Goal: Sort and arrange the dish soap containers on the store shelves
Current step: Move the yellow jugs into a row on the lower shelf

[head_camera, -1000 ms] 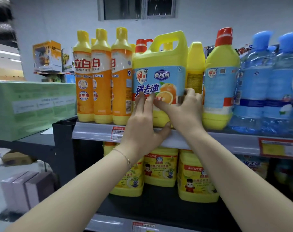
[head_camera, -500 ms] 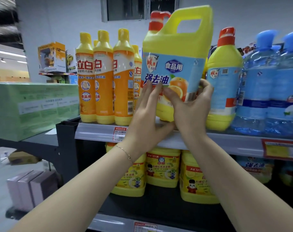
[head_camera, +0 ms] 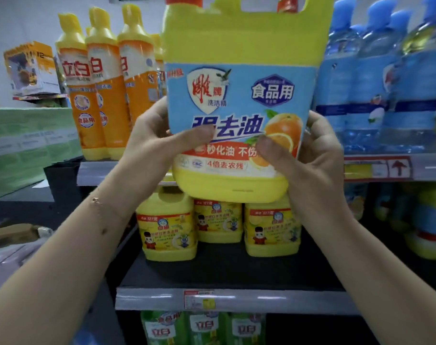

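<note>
A large yellow dish soap jug (head_camera: 239, 95) with a light blue label and a handle cut-out fills the upper middle of the view, lifted off the top shelf (head_camera: 396, 168). My left hand (head_camera: 152, 138) grips its lower left side, thumb across the label. My right hand (head_camera: 309, 155) grips its lower right side, thumb on the orange picture. Three tall orange and yellow soap bottles (head_camera: 104, 90) stand on the shelf to the left. Three squat yellow jugs (head_camera: 217, 222) sit on the shelf below.
Blue water-like bottles (head_camera: 376, 85) crowd the top shelf at the right. Green-labelled bottles (head_camera: 204, 327) show on the lowest shelf. A green carton (head_camera: 25, 143) lies on a dark unit at the left, with a printed box (head_camera: 31, 68) behind it.
Both hands lifted the big jug off the top shelf and drew it toward me; it now looms much larger and nearer.
</note>
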Demonstrator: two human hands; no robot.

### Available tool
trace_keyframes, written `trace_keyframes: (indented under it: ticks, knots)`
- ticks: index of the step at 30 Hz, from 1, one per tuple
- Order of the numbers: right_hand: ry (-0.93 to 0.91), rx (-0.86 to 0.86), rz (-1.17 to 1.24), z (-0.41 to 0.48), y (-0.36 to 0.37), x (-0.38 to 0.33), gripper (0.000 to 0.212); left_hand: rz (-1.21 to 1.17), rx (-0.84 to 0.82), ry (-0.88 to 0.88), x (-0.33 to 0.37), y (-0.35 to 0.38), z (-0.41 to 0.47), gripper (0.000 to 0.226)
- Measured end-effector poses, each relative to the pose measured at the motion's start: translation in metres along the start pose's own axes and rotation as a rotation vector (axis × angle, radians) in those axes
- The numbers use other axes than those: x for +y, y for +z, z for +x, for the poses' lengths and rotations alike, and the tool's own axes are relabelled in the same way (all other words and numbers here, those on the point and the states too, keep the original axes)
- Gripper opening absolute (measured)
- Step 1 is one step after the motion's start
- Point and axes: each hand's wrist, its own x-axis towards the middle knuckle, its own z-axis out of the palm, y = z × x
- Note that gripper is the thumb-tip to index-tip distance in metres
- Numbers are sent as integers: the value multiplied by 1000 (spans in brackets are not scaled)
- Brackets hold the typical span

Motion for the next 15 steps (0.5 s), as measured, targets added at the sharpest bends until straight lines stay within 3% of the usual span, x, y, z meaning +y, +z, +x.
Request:
trace_keyframes:
  ticks: [9,15]
  knots:
    - [223,-253,-156,-42,-115,-17,72,-28,-51,79,-49,86,-43,53]
    - [369,-270,-410,-61,-203,-33,81,-26,-88,-38,-107,159,-54,71]
